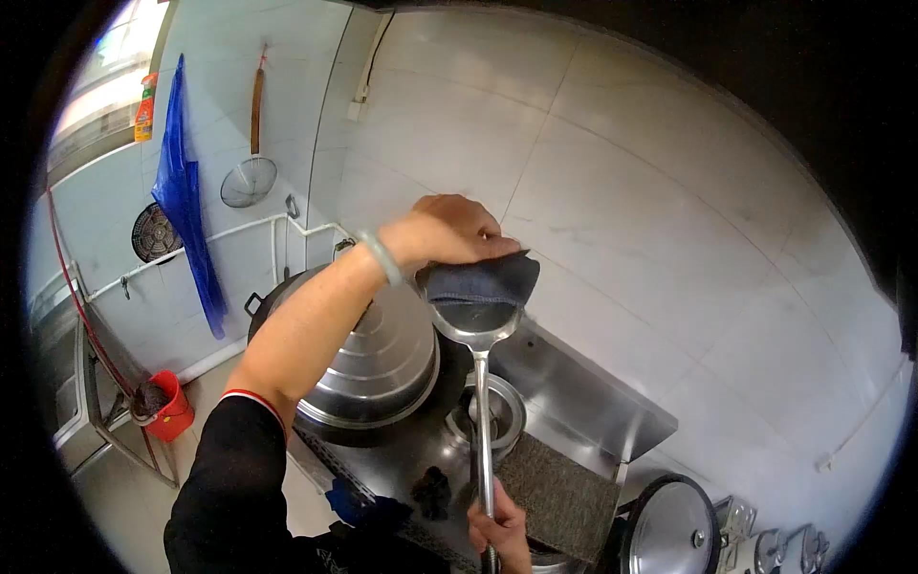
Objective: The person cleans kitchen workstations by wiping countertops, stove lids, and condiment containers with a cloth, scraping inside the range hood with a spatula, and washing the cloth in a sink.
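A long-handled metal wok spatula [484,402] is raised over the stove, its broad head [470,325] pointing toward the wall. Low in view, my right hand [499,528] is wrapped round the handle. At the other end my left hand [457,228] grips a folded dark cloth [483,280] and presses it on the spatula head, covering much of it. The left fingers are partly hidden behind the hand and cloth. Below my left forearm is a large domed metal lid [382,359] over a dark wok.
A metal pot [502,407] stands beneath the spatula handle, beside a grey-brown mat [559,493]. A black scrubber [432,493] and a blue cloth [363,507] lie at the front. Another lidded pot [674,536] is at right. A strainer [249,182] and blue umbrella [186,201] hang on the wall.
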Demonstrator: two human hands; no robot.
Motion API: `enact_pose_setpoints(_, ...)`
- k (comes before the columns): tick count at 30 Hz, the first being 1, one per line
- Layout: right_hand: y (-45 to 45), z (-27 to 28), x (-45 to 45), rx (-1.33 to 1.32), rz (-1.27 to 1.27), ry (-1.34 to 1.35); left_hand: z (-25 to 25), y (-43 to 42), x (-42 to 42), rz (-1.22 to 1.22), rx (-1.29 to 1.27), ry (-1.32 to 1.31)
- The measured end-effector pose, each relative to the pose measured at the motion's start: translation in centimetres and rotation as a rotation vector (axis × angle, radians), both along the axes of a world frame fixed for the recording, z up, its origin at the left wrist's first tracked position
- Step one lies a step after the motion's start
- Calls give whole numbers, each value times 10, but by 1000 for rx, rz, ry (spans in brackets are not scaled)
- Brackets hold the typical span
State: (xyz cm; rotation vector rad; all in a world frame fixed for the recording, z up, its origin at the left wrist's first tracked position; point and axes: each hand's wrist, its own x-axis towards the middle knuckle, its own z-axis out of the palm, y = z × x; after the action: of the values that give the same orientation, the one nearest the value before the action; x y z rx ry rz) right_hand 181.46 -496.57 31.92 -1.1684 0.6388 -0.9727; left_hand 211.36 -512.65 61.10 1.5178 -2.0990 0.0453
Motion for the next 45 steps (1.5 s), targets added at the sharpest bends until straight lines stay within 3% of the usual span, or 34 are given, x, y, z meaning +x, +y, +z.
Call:
enact_pose_setpoints(3, 0, 13, 7, 25, 4, -70, -10, -15, 5, -147, -163, -62)
enact_pose_setpoints(5, 1, 21, 10, -3, -4, -45, -10, -13, 3, -199, 51, 263)
enact_pose_setpoints(9, -11, 14, 18, -58, -93, 52, 12, 13, 8, -240, 1, 220)
enact_pose_setpoints(12, -28, 21, 24, -338, -9, -45, 15, 13, 21, -337, -129, 376)
enact_pose_setpoints(14, -23, 44, 38, -187, -59, -110, 5, 1, 27, -507, -540, 762)
enact_pose_setpoints(16, -27, 72, 52, -298, -75, -141, -8, 18, 19, -429, -522, 995)
enact_pose_setpoints(18, -29, 117, 75, -329, -169, -133, -49, 32, 9, -430, -305, 750)
enact_pose_setpoints(19, -31, 140, 86, -333, -260, -119, -89, 38, -13, -470, -104, 885)
enact_pose_setpoints(20, -39, 158, 91, -524, -288, -35, -122, 41, -26, -708, 207, 913)
enact_pose_setpoints(22, -74, 176, 101, -719, -369, -6, -178, 63, -59, -932, 451, 958)
enact_pose_setpoints(25, -87, 220, 115, -689, -305, -160, -176, 120, -85, -970, 544, 1153)
enact_pose_setpoints(28, -94, 254, 124, -784, -309, -56, -158, 103, -87, -662, 151, 1146)
enact_pose_setpoints(31, -93, 260, 120, -829, -248, -18, -129, 93, -83, -765, 217, 1174)
enact_pose_setpoints(34, -90, 256, 119, -790, -120, 0, -113, 68, -79, -851, 20, 1123)
enact_pose_setpoints(37, -99, 270, 116, -898, -260, 150, -100, 49, -81, -909, -237, 855)
enact_pose_setpoints(38, -103, 279, 119, -898, -262, 149, -89, 55, -78, -911, -237, 854)
enact_pose_setpoints(40, -114, 300, 126, -899, -378, 52, -62, 69, -66, -788, 336, 1042)
enact_pose_setpoints(41, -116, 316, 126, -904, -378, 51, -61, 67, -64, -930, 245, 1091)
enact_pose_setpoints(45, -134, 384, 122, -1031, -529, 162, -84, 72, -42, -864, 12, 1048)
